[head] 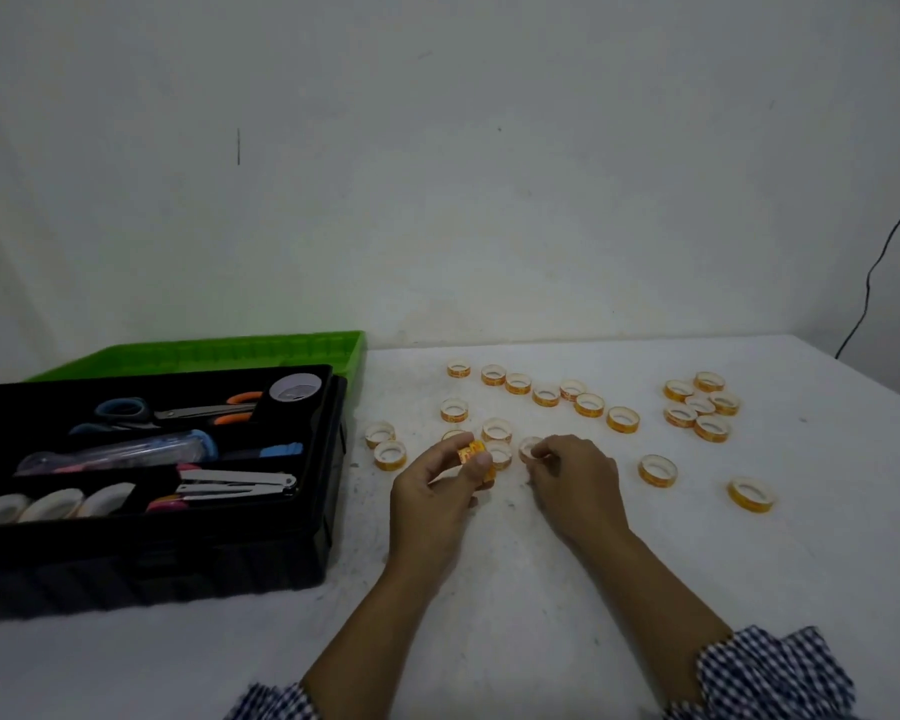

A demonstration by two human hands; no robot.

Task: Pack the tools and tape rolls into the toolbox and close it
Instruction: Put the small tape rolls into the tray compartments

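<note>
Many glossy yellow rings, the tape rolls (622,419), dot my scuffed white table (489,589). My left hand (432,491) pinches a short stack (473,453); my right hand (575,483) pinches one pale roll (530,449), half hidden by fingers. The black toolbox (178,543), open and cut off at left, holds scissors (178,410), a stapler (235,483) and white rolls (53,504).

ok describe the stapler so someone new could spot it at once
On the left of the white table stands the open black plastic toolbox. In its nearest tray row, right of three white tape rolls, lies the silver metal stapler, the only all-silver tool there.
</note>
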